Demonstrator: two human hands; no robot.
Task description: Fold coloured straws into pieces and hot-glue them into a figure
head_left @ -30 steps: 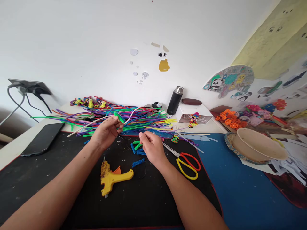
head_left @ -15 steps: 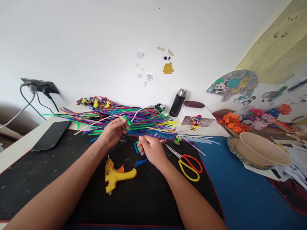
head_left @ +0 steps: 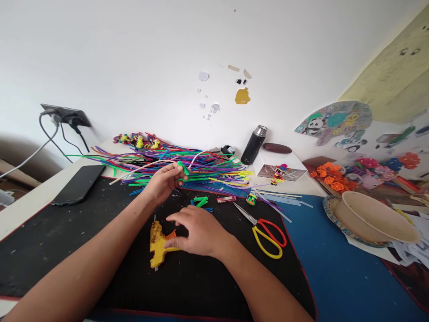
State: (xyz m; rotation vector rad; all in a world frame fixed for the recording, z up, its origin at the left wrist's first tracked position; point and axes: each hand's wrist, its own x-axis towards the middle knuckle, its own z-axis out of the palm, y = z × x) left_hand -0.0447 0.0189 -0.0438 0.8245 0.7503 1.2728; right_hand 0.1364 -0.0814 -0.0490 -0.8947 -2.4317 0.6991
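Observation:
My left hand (head_left: 163, 182) is raised over the black mat (head_left: 83, 232) and pinches a short green piece (head_left: 182, 167) together with a long white pipe cleaner (head_left: 140, 170). My right hand (head_left: 197, 232) lies low on the mat over the handle of the yellow glue gun (head_left: 157, 241), fingers spread and touching it. Small green and blue cut pieces (head_left: 201, 202) lie just beyond it.
A heap of coloured pipe cleaners (head_left: 187, 163) runs along the back of the table. Red-and-yellow scissors (head_left: 266, 230) lie right of my hand. A phone (head_left: 78, 184) sits at left, a black flask (head_left: 254, 144) at the back, a bowl (head_left: 372, 217) and orange flowers (head_left: 331, 174) at right.
My right hand has left the small cut pieces and moved down and left onto the glue gun. My left hand keeps its hold on the green piece and white pipe cleaner.

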